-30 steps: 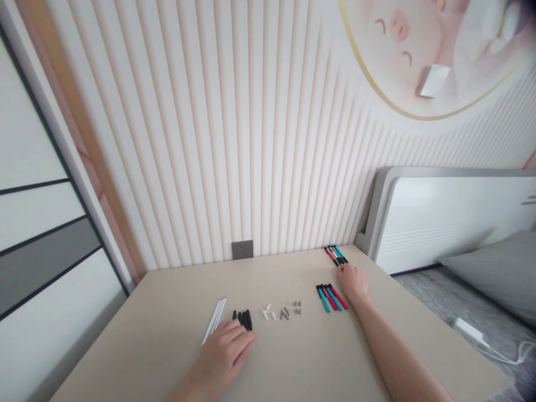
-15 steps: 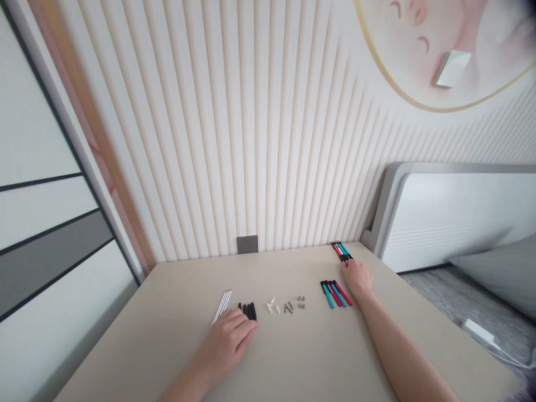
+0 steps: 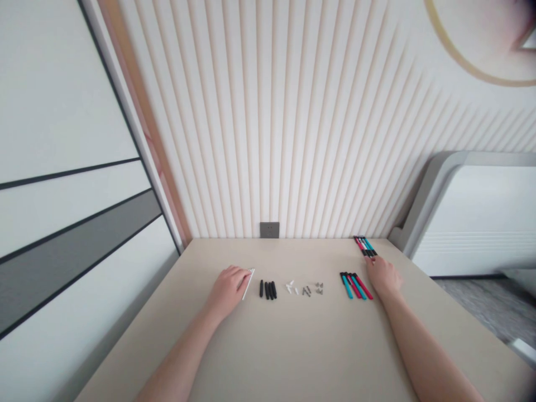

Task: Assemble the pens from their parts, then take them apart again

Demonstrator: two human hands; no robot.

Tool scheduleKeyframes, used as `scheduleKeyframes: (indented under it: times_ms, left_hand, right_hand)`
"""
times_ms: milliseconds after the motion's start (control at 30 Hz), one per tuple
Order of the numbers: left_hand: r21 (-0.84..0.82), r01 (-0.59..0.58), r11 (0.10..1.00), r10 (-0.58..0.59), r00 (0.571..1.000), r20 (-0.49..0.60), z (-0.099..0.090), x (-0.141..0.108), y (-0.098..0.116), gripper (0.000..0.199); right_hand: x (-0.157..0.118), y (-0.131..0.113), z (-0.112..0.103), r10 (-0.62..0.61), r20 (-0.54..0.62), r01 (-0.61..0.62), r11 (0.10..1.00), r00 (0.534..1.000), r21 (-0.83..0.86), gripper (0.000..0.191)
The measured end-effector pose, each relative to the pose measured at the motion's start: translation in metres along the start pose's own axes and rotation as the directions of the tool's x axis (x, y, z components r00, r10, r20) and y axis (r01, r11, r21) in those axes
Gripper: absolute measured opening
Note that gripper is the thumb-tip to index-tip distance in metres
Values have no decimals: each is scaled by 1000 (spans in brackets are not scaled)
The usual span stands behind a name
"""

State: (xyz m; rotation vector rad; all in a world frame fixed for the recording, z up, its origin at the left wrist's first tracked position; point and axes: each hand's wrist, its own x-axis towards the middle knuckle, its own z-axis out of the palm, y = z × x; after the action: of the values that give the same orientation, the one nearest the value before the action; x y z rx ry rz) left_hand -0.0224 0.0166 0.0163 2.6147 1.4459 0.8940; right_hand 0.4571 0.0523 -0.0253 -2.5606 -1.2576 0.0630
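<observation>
My left hand [image 3: 229, 289] rests at the left side of the table with its fingers bent together over a row of thin white rods [image 3: 248, 286], which it partly covers. They look like pen refills. Just right of the rods lie several short black tubes [image 3: 268, 290]. My right hand [image 3: 383, 276] is at the back right, its fingertips closed on the near ends of a row of pens [image 3: 365, 245] in red, white and teal with black parts. In front of that row lies a second group of red and teal tubes with black ends [image 3: 355, 286].
Small white pointed pieces [image 3: 290, 287], dark grey bits [image 3: 306, 291] and small silvery pieces [image 3: 319, 288] lie mid-table. The beige table [image 3: 293, 346] meets a ribbed wall with a dark socket [image 3: 269, 230]. A white headboard [image 3: 481, 223] stands to the right.
My left hand has shifted left, off the black tubes and onto the white rods. My right hand stays at the back pens. The camera view has turned left.
</observation>
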Motion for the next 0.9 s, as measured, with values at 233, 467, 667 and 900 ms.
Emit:
scheduleKeyframes:
  times_ms: [233,467,667,900]
  left_hand:
    - [4,116,993,-116,993,31,4,-5,-13,23]
    - [5,92,996,-92,991,93,7,-8,-12,28]
    - [14,17,1000,-19,990,138,12,-11,-14,37]
    - [44,-71,997,62,982,180,11,-12,-10,35]
  right_hand:
    - [-36,-11,-12,-348,-284,385,919,893,85,38]
    - [-93,-78,-25,-691,-405,774,629,599,72,31]
    - [-134,-125,-25,-795,-335,855,512,506,77,22]
    - [-162,-119,-9,-856,-291,904,403,427,140,23]
